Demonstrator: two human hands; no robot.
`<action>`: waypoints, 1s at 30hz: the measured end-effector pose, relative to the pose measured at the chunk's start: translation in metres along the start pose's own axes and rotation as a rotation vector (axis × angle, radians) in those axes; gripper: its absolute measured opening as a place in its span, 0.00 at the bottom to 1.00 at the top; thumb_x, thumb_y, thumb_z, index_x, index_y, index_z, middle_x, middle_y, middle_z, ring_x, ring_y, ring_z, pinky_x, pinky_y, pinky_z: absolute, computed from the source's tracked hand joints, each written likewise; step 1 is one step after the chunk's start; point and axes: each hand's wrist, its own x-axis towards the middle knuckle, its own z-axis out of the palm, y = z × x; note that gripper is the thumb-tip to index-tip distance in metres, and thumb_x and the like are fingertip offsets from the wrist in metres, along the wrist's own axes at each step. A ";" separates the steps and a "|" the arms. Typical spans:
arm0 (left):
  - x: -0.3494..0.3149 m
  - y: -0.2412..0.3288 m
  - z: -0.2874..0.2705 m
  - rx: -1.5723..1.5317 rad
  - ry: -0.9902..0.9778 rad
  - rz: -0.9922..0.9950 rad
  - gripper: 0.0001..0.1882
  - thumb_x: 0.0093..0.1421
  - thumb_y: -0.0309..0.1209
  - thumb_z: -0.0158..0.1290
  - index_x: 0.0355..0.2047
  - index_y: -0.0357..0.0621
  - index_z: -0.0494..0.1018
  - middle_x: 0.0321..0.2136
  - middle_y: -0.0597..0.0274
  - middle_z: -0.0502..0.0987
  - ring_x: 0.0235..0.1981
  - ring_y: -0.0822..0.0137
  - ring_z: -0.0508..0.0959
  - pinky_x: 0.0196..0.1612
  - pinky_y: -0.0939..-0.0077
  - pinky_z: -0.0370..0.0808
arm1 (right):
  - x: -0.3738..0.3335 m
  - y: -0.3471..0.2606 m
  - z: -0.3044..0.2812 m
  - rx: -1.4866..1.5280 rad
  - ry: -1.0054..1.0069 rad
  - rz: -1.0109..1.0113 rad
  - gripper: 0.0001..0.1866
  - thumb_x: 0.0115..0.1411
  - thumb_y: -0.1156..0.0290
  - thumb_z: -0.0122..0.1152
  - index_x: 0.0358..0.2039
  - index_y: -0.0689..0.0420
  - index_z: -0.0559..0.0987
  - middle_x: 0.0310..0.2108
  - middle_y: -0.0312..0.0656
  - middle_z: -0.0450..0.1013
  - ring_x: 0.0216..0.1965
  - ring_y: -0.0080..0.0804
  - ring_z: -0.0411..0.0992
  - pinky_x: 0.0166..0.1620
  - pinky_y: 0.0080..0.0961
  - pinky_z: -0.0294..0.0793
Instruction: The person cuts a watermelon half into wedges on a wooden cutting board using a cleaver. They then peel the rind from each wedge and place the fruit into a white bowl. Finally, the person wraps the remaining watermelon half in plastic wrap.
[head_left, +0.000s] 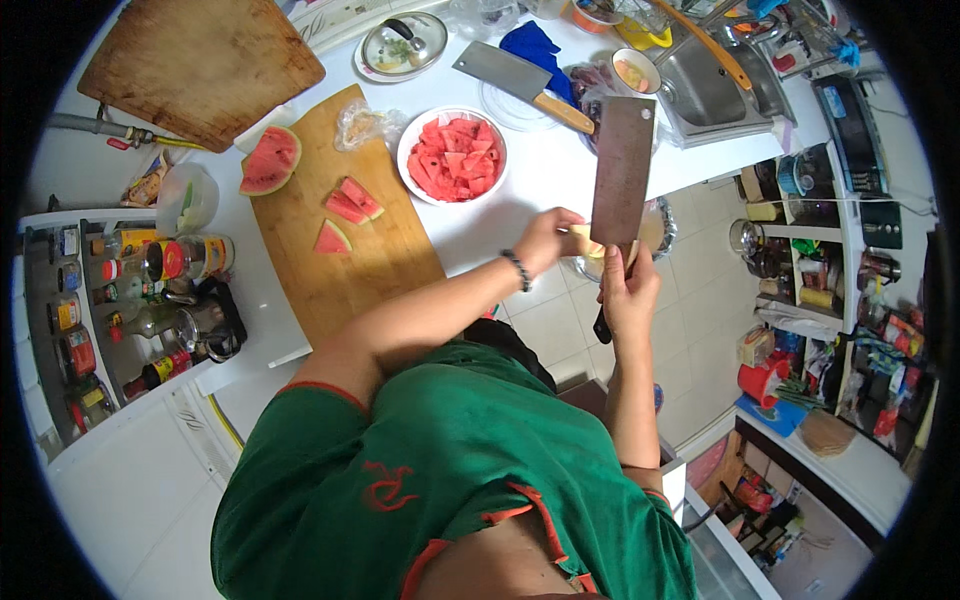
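Note:
My right hand (630,292) is wrapped round the handle of a broad cleaver (622,170), its dark blade pointing away from me. Close beside it, my left hand (548,242) pinches a small pale-yellow piece (586,240) against the blade's lower edge; its exact kind is hard to make out. Behind the hands, partly hidden, is a round container with a shiny rim (662,228). To the left, watermelon slices (352,202) and a larger watermelon wedge (272,162) lie on a wooden cutting board (350,290). A white bowl (402,160) holds cut watermelon chunks (455,158).
A second cleaver (505,72) with a wooden handle lies on the counter near a blue cloth (535,50). Farther back are a glass lid (403,45), a small bowl (637,72) and a sink (710,85). Shelves with jars (205,255) stand left; another cutting board (195,65) leans back left.

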 end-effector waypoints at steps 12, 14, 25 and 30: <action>-0.079 -0.021 -0.067 0.521 0.570 0.424 0.15 0.52 0.23 0.57 0.41 0.39 0.72 0.36 0.55 0.76 0.37 0.60 0.77 0.42 0.70 0.74 | 0.005 0.008 0.016 0.094 -0.266 -0.042 0.12 0.65 0.64 0.53 0.30 0.59 0.68 0.13 0.30 0.61 0.11 0.15 0.58 0.14 0.15 0.57; -0.125 -0.020 -0.116 0.697 0.816 0.352 0.17 0.49 0.27 0.60 0.40 0.40 0.73 0.37 0.54 0.75 0.40 0.56 0.76 0.46 0.66 0.72 | 0.009 0.008 0.025 0.067 -0.326 -0.093 0.12 0.64 0.64 0.53 0.29 0.58 0.68 0.12 0.29 0.60 0.11 0.15 0.58 0.14 0.15 0.57; -0.209 -0.003 -0.250 1.228 0.828 -0.146 0.34 0.42 0.35 0.66 0.51 0.46 0.68 0.46 0.49 0.71 0.51 0.49 0.69 0.54 0.61 0.66 | 0.020 -0.024 0.065 0.009 -0.470 -0.098 0.15 0.64 0.64 0.53 0.26 0.61 0.66 0.14 0.33 0.62 0.13 0.19 0.61 0.17 0.20 0.60; -0.204 0.002 -0.271 1.176 0.576 -0.166 0.31 0.42 0.36 0.66 0.48 0.47 0.70 0.43 0.49 0.71 0.48 0.50 0.71 0.51 0.63 0.69 | 0.020 -0.011 0.069 0.029 -0.423 -0.144 0.11 0.64 0.66 0.53 0.28 0.58 0.67 0.12 0.29 0.59 0.10 0.15 0.57 0.13 0.17 0.56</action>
